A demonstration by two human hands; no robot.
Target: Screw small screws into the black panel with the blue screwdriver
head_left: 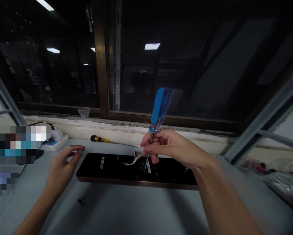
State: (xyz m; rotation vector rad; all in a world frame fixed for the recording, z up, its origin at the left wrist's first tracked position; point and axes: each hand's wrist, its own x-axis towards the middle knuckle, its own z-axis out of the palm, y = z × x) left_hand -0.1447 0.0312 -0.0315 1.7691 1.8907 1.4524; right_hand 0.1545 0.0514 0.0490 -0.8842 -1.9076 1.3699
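Screwdriver (161, 106) is in my right hand (173, 145), and the fingers there are clamped on its shaft, just below the blue handle. The handle rises above these fingers and leans slightly to the right; the shaft goes down below them toward the black panel (129, 169). Whether the tip touches the panel, I cannot tell.

My left hand (63, 161) is near the left end of the panel. Its finger and thumb are curled toward each other with the tips close, but I cannot tell if these tips meet.

The panel lies on the table (117, 212), stretching from beside my left fingers to under my right hand and wrist. On it, just left of my right fingers, is a white cable (136, 160). A white label (102, 162) is on the panel too, to the right of my left fingers.

Behind the panel, between my two hands, lies a yellow screwdriver (106, 140), its shaft pointing toward my right fingers. Some small dark pieces (81, 201) are on the table, nearer to me than my left fingers. Beyond these fingers, on the sill, stands a clear cup (84, 112). Left of the cup, and lower, is a power strip (57, 143).
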